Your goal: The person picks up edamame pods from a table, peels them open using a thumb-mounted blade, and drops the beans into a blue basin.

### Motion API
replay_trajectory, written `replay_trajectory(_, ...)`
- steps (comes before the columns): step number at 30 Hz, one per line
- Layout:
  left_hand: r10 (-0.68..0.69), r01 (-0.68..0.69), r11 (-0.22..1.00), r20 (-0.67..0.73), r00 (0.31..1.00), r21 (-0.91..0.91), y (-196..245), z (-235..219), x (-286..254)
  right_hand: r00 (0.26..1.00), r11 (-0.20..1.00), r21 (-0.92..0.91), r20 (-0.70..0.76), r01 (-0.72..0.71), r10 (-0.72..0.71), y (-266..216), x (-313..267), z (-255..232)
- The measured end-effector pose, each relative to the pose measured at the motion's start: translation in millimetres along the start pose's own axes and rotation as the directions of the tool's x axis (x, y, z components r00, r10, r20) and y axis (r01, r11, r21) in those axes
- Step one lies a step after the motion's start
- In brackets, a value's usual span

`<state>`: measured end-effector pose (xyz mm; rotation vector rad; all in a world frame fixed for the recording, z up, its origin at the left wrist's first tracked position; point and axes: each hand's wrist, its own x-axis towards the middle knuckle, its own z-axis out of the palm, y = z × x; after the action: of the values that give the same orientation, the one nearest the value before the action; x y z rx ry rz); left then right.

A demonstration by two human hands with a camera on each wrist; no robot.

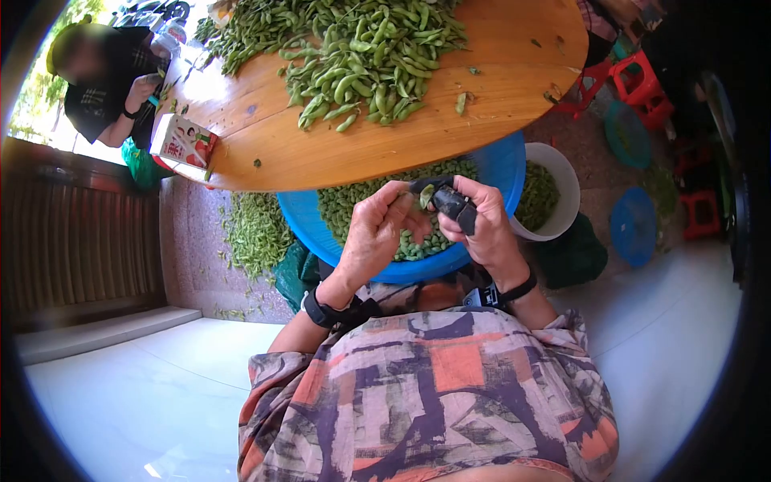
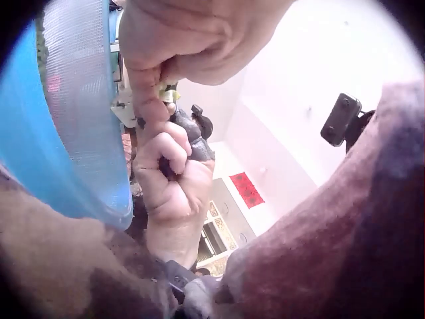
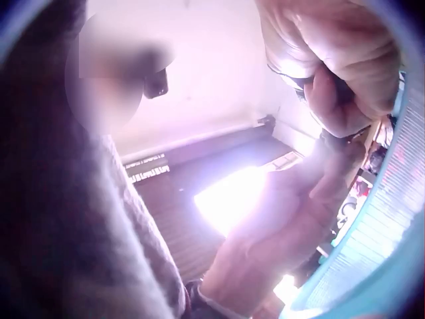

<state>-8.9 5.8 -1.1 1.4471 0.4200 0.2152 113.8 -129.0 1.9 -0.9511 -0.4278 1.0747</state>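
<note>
Table of glossy orange-brown wood with a curved edge (image 1: 498, 88) spans the top of the head view. Partly beneath its edge sits a wide, round, blue plastic basin (image 1: 511, 173), holding a broad layer of loose, plump green beans (image 1: 336, 210). On the tabletop lies a large heap of whole, slender green pods (image 1: 369, 68). Beside the basin stands a round white plastic bucket (image 1: 569, 189) with green contents, and a loose pile of flat, pale-green husks (image 1: 255, 229) covers part of the speckled floor on the other side.

From where I follow at a distance, two bare hands meet above the basin. The left hand (image 1: 371, 233) has its thumb and index finger nearly together, closed on one side of a small, pale-green pod (image 1: 426, 195); its other fingers are loosely bent. The right hand (image 1: 486, 221) is curled, gripping the pod's other side against a black, shiny thumb covering (image 1: 454, 207). The pod lies between the two sets of fingertips, just beside the covering and clear of the basin; its far side is hidden from me.

I judge the step to be splitting this pod open. The next move calls for covered-thumb pressure along its seam, a firm left pinch and low hands, so that freed beans drop inside the rim.
</note>
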Motion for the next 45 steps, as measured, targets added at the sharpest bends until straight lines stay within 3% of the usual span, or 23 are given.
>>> replay_trajectory(2, 0.026, -0.009, 0.918, 0.038, 0.999, -0.397, -5, 2, 2, 0.998, 0.996, -0.077, -0.043, 0.037, -0.040, 3, -1, 8)
replay_trajectory(4, 0.014, -0.003, 0.910, 0.026, 1.000, -0.414, -7, 3, 2, 0.954, 0.873, -0.448, -0.125, 0.192, -0.274, 6, -1, 17)
replay_trajectory(5, 0.004, 0.003, 0.902, 0.015, 1.000, -0.431, -8, 4, 2, 0.954, 0.873, -0.449, -0.124, 0.192, -0.274, 7, 1, 19)
replay_trajectory(7, -0.019, 0.028, 0.832, 0.022, 1.000, -0.554, -16, 4, 6, 0.833, 0.537, -0.757, 0.019, 0.374, -0.553, 9, 3, 20)
replay_trajectory(8, -0.043, 0.053, 0.746, 0.031, 0.999, -0.664, -19, 4, 8, 0.833, 0.536, -0.757, 0.020, 0.374, -0.552, 9, 4, 19)
replay_trajectory(10, -0.056, 0.055, 0.706, 0.022, 0.998, -0.706, -16, 8, 8, 0.772, 0.276, -0.868, 0.172, 0.413, -0.612, 8, 2, 15)
replay_trajectory(17, -0.065, 0.044, 0.552, 0.009, 0.998, -0.833, -31, 11, 9, 0.810, 0.350, -0.837, 0.172, 0.421, -0.561, 10, 5, 13)
replay_trajectory(19, -0.083, 0.026, 0.537, -0.022, 0.996, -0.843, -38, 14, 11, 0.745, 0.228, -0.853, 0.244, 0.469, -0.621, 14, 5, 16)
replay_trajectory(22, -0.104, 0.010, 0.472, -0.045, 0.994, -0.881, -53, 14, 14, 0.728, 0.228, -0.817, 0.299, 0.529, -0.617, 21, 11, 10)
replay_trajectory(24, -0.102, 0.010, 0.427, -0.037, 0.994, -0.904, -60, 11, 14, 0.762, 0.286, -0.800, 0.298, 0.528, -0.574, 16, 11, 10)
replay_trajectory(26, 0.088, 0.013, 0.381, 0.050, 0.995, -0.925, -63, 10, 14, 0.900, 0.590, -0.713, 0.134, 0.379, -0.416, 14, 12, 9)
replay_trajectory(27, 0.059, -0.030, 0.495, -0.001, 0.998, -0.869, -55, 11, 14, 0.956, 0.826, -0.496, 0.028, 0.267, -0.291, 11, 8, 13)
replay_trajectory(28, 0.066, -0.036, 0.498, -0.003, 0.998, -0.867, -44, 12, 12, 0.955, 0.824, -0.496, 0.035, 0.274, -0.296, 12, 5, 9)
replay_trajectory(30, -0.072, 0.049, 0.848, -0.022, 0.997, -0.527, -25, 9, 6, 0.927, 0.912, -0.194, -0.033, 0.361, -0.374, 13, 0, -10)
replay_trajectory(31, -0.016, 0.019, 0.964, 0.013, 1.000, -0.266, -24, 3, 4, 0.906, 0.890, -0.263, -0.106, 0.372, -0.410, 3, -7, -17)
replay_trajectory(32, -0.014, 0.016, 0.965, 0.009, 1.000, -0.261, -18, -3, 1, 0.877, 0.866, -0.330, -0.177, 0.375, -0.447, -10, -16, -25)
replay_trajectory(33, 0.140, -0.151, 0.979, 0.090, 0.986, 0.137, -3, -9, -2, 0.815, 0.823, -0.403, -0.254, 0.399, -0.520, -20, -25, -40)
replay_trajectory(34, 0.242, -0.324, 0.808, 0.224, 0.944, 0.492, 10, -14, -4, 0.740, 0.777, -0.477, -0.324, 0.411, -0.590, -30, -35, -57)
replay_trajectory(36, 0.397, -0.363, 0.717, 0.079, 0.914, 0.595, 23, -29, 2, 0.632, 0.576, -0.817, -0.434, 0.025, -0.642, -59, -53, -80)
replay_trajectory(38, 0.464, -0.270, 0.636, -0.079, 0.882, 0.723, 38, -48, 18, 0.613, 0.056, -0.981, -0.161, -0.186, -0.773, -65, -62, -109)
replay_trajectory(40, 0.516, -0.232, 0.598, -0.147, 0.844, 0.767, 43, -60, 41, 0.654, 0.009, -0.945, -0.234, -0.328, -0.719, -65, -66, -117)
replay_trajectory(42, 0.689, -0.213, 0.343, -0.091, 0.719, 0.915, 37, -73, 61, 0.642, 0.108, -0.957, -0.261, -0.268, -0.720, -64, -63, -102)
replay_trajectory(45, 0.691, -0.146, 0.247, -0.068, 0.720, 0.958, 38, -75, 68, 0.690, 0.179, -0.963, -0.268, -0.200, -0.672, -58, -46, -82)
